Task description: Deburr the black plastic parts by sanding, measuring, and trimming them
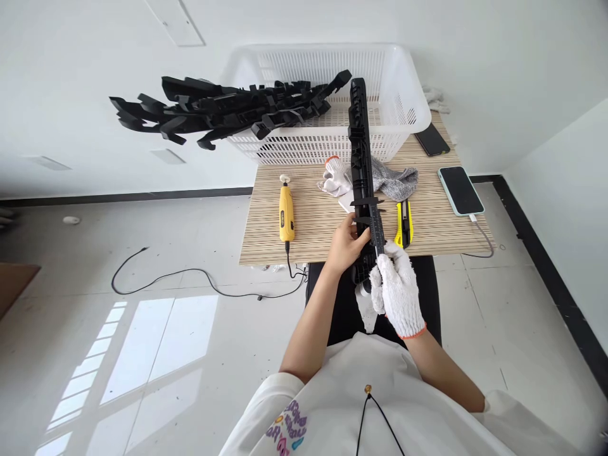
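A long black plastic part runs from my lap out over the small wooden table, its far end reaching the white basket. My bare left hand grips the near section of the part from the left, fingers curled round it. My right hand, in a white knitted glove with an orange cuff, is closed on the near end of the same part. A bundle of similar black plastic parts sticks out to the left over the basket's rim.
On the table lie a yellow rotary tool with its cord running to the floor, a yellow utility knife, a white glove, a grey glove, and two phones. A black cable trails across the floor.
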